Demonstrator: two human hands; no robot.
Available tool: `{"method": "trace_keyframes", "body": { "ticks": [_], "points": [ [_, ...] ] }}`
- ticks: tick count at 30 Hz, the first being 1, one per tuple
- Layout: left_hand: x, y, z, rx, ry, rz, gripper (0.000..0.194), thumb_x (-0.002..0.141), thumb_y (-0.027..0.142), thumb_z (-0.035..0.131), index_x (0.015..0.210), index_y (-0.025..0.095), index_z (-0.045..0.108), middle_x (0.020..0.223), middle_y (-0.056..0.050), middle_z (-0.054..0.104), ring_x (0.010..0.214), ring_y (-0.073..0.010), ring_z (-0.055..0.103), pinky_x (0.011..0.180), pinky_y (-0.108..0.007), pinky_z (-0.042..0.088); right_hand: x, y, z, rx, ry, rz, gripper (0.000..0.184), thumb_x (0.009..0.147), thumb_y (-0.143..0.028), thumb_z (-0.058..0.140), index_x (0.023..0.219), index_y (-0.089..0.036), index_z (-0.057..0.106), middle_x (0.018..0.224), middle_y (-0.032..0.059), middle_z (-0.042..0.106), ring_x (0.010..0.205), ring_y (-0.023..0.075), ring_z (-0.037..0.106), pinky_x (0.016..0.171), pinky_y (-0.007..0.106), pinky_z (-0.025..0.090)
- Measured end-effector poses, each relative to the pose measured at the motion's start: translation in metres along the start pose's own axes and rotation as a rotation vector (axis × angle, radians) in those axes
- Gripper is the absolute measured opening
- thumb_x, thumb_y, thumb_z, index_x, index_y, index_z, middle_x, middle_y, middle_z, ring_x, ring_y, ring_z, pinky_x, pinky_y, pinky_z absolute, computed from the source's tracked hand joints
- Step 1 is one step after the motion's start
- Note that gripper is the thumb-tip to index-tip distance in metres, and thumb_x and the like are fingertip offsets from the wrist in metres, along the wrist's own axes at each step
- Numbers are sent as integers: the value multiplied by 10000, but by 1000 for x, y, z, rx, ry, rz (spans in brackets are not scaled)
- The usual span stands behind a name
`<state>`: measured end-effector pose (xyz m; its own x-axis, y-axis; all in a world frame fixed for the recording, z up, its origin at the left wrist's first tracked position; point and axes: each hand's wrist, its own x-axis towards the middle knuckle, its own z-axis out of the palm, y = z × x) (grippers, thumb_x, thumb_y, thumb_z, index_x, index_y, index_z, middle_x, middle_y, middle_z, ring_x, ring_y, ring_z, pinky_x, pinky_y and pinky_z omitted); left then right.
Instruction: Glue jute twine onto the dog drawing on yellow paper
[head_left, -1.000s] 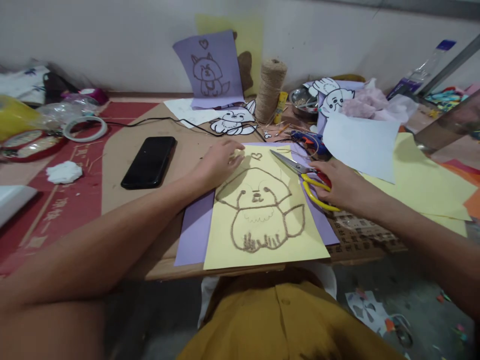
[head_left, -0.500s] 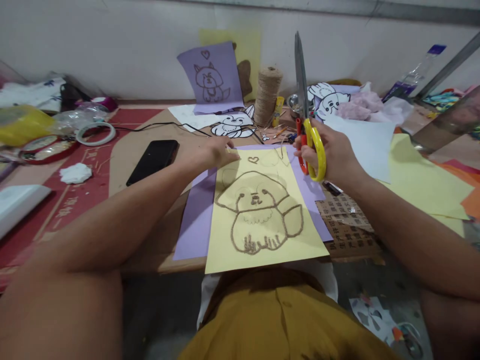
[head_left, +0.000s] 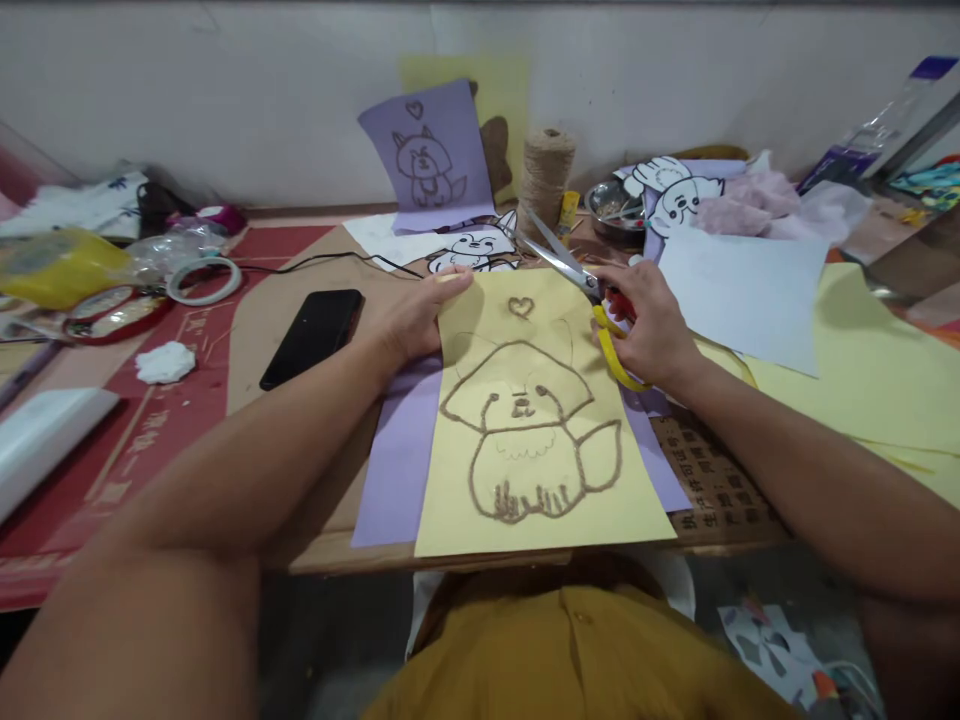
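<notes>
A yellow sheet of paper (head_left: 450, 500) bears an animal outline and a small heart made of brown twine. My left hand (head_left: 424, 318) grips its upper left edge, thumb on top and fingers hidden beneath. In my right hand (head_left: 646, 325) are scissors (head_left: 574, 268) with one red and one yellow handle. Their blades stand apart and point up and left, close to the sheet's top right corner; I cannot tell whether they touch it. Under the yellow sheet lies purple paper (head_left: 390, 470), showing on both sides.
A black phone (head_left: 313, 338) lies left of the sheet. Behind stand a twine spool (head_left: 547, 170), a glue stick (head_left: 568, 212), a metal bowl (head_left: 611, 212) and a purple drawing (head_left: 431, 160). White paper (head_left: 750, 300) and yellow sheets (head_left: 862, 370) lie right. A tape roll (head_left: 204, 280) sits left.
The scissors have swung down from upright to point left, and their blades have parted. My left hand has taken hold of the yellow sheet's edge, and the sheet's top is raised.
</notes>
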<state>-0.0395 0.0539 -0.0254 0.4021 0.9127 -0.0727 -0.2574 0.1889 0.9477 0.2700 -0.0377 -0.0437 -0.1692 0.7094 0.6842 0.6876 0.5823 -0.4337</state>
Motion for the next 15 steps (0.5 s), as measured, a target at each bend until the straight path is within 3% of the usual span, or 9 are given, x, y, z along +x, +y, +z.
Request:
{"method": "trace_keyframes", "body": {
  "ticks": [2, 5, 7, 11, 15],
  "points": [
    [-1, -5, -2, -25, -41, -76, 314, 779, 348, 879, 998, 175, 734, 881, -72, 823, 836, -259, 822, 816, -345, 702, 0, 3, 1, -13, -20, 3, 687, 738, -136, 723, 1412, -265, 697, 1108, 67, 560, 804, 191, 562, 750, 405, 601],
    [-6, -7, -8, -1, -111, -201, 488, 787, 403, 818, 1178, 113, 784, 1052, -162, 869, 1056, -389, 850, 1011, -499, 702, -2, 9, 4, -39, -50, -5, 671, 766, -137, 725, 1429, -236, 691, 1098, 82, 562, 833, 211, 571, 766, 420, 607],
    [-9, -6, -10, 6, -152, -228, 597, 776, 401, 790, 1282, 85, 781, 1117, -183, 873, 1148, -433, 834, 1112, -559, 660, -3, 12, 7, -73, -55, -18, 661, 785, -143, 733, 1439, -228, 690, 1092, 88, 567, 867, 229, 577, 809, 442, 612],
    [-15, -6, -4, 54, -162, -250, 685, 717, 256, 784, 1375, 64, 761, 1114, -178, 878, 1135, -427, 843, 1143, -562, 649, -6, 16, 12, -121, -82, -12, 697, 774, -138, 732, 1462, -238, 676, 1105, 87, 567, 948, 257, 593, 908, 477, 607],
    [-15, -9, 5, 63, -59, -300, 559, 718, 173, 741, 1258, 42, 797, 951, -163, 872, 914, -351, 869, 961, -441, 729, -6, 16, 12, -99, -90, -47, 740, 791, -151, 704, 1520, -253, 635, 1152, 92, 546, 1031, 269, 609, 952, 491, 607]
  ]
}}
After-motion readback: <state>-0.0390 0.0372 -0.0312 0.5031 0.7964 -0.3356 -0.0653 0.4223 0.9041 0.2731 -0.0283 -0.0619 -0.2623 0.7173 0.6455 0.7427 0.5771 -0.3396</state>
